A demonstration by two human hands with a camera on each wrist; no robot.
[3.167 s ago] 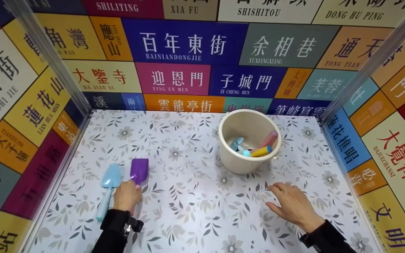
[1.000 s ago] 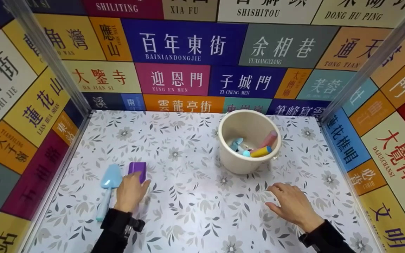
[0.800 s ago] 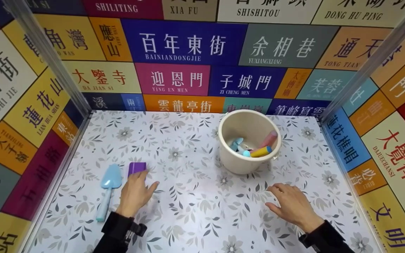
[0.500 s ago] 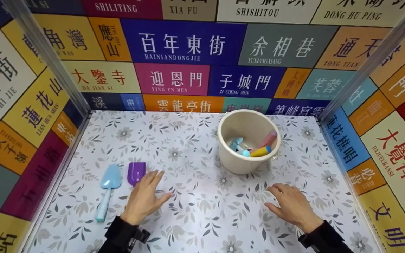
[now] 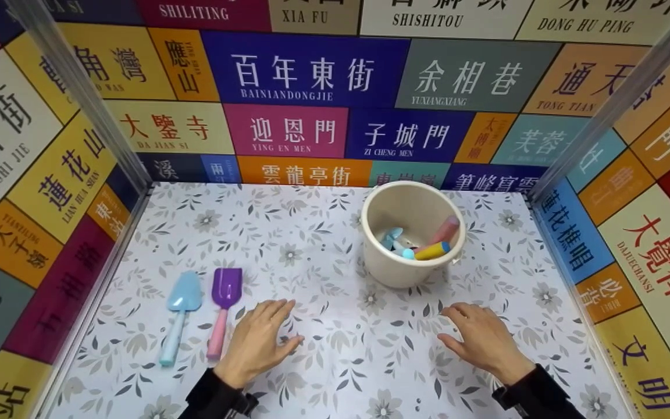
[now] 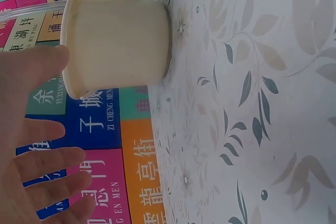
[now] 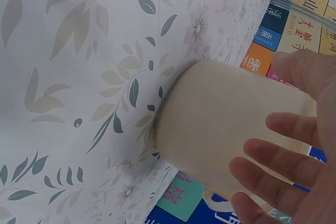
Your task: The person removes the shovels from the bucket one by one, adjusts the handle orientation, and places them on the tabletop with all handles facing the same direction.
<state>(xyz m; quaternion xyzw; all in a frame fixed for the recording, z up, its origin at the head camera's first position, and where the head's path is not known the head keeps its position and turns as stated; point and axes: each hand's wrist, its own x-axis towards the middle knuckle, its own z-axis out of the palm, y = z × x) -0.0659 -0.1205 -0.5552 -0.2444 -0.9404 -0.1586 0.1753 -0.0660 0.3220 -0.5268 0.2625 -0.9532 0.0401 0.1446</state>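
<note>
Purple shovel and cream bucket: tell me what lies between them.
Nothing. In the head view, only bare floral tabletop lies between the purple shovel and the cream bucket.

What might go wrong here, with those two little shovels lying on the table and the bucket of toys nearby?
Two risks, as I see it. The purple shovel lies close beside the blue shovel, so the left hand, reaching for one, might knock the other. The bucket stands free on the table with tools leaning inside; a bump from the right hand or a dropped shovel could tip it.
</note>
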